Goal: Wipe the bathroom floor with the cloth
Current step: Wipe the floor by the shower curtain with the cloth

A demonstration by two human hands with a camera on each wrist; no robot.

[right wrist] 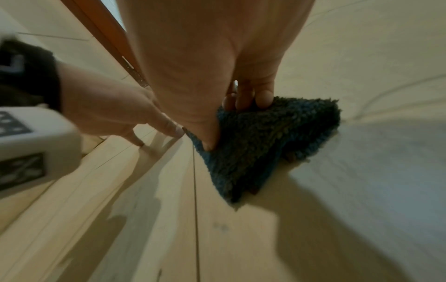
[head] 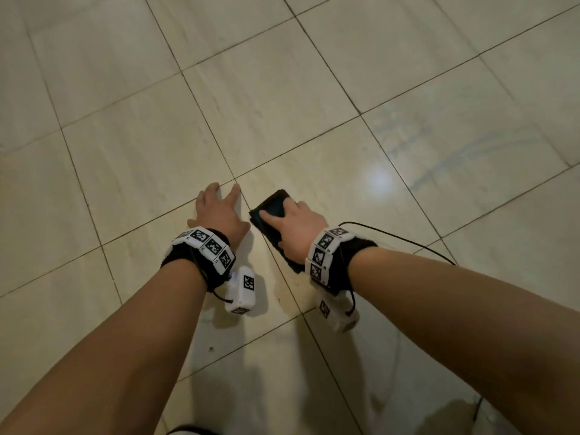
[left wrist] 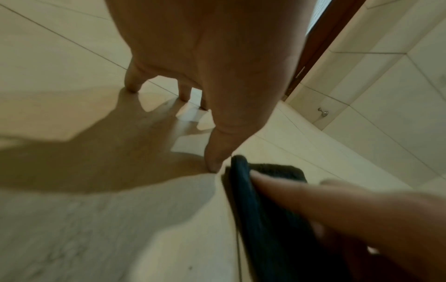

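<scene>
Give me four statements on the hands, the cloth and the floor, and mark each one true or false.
1. The right hand holds the dark cloth on the tiled floor. True.
2. The left hand also grips the cloth. False: its fingers are spread on bare tile beside the cloth.
3. The cloth is white. False: it is dark blue.
4. Both wrists wear bands with black-and-white markers. True.

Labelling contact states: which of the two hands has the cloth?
The right hand grips the folded dark blue terry cloth; the left hand holds nothing, fingertips spread on the beige tiled floor.
</scene>
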